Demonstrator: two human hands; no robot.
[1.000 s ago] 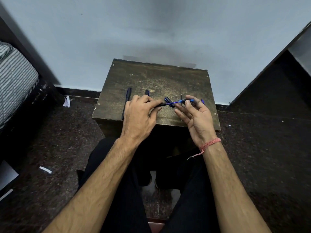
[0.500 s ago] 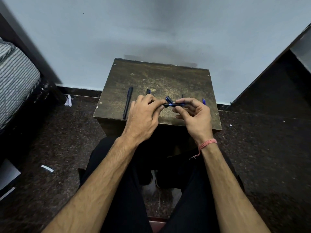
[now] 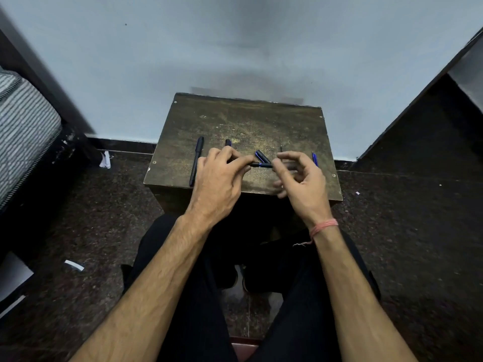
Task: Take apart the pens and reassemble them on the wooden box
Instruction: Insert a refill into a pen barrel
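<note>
Hands are pinching opposite ends of a blue pen above the wooden box; keeping both halves coaxial while twisting is advisable.

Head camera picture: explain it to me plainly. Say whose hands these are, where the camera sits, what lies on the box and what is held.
There is no machine here. A person wears a camera on the head, so you look down along both forearms.

The left hand and the right hand pinch opposite ends of a dark blue pen piece above the wooden box.

On the box lie a whole black pen at the left, a short pen part behind the left hand, a dark cap-like piece in the middle and a blue piece at the right. A pink thread circles the right wrist.
</note>
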